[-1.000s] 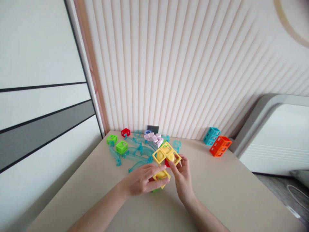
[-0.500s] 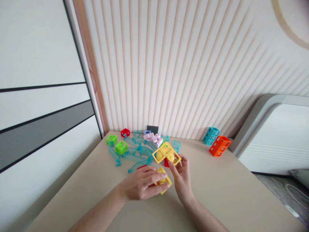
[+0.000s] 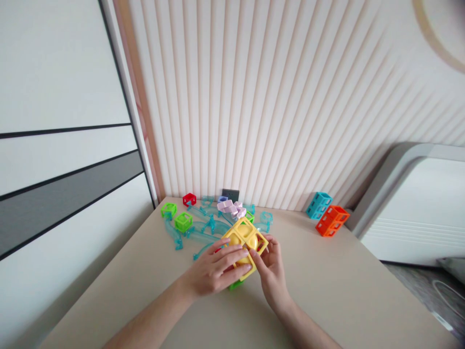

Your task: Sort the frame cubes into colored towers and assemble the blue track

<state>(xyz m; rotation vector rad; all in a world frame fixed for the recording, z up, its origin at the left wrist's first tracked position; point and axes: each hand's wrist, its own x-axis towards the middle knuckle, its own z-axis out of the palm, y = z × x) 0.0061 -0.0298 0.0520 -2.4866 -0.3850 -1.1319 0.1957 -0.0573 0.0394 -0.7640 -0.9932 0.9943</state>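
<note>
Yellow square building blocks (image 3: 246, 231) with rounded hollows meet in a tilted cluster between my hands, above the table. My left hand (image 3: 217, 267) is closed on the yellow block at the near side, its fingers lying across the top. My right hand (image 3: 271, 265) grips the cluster's right corner, thumb on top and fingers underneath. A bit of green block (image 3: 237, 285) shows just below the near yellow one; whether it is joined to it I cannot tell. Red peeks out beside the left fingertips, mostly covered.
Translucent teal track pieces (image 3: 203, 236), green cube frames (image 3: 183, 222), a red cube frame (image 3: 189, 199) and pale purple blocks (image 3: 231, 208) lie behind my hands. Blue stacked cubes (image 3: 318, 205) and orange stacked cubes (image 3: 332, 221) stand at the right near the ribbed wall (image 3: 254, 106).
My left hand has brought its yellow block up and away from me, against the yellow pieces in my right hand. The separate parts now sit together as one cluster.
</note>
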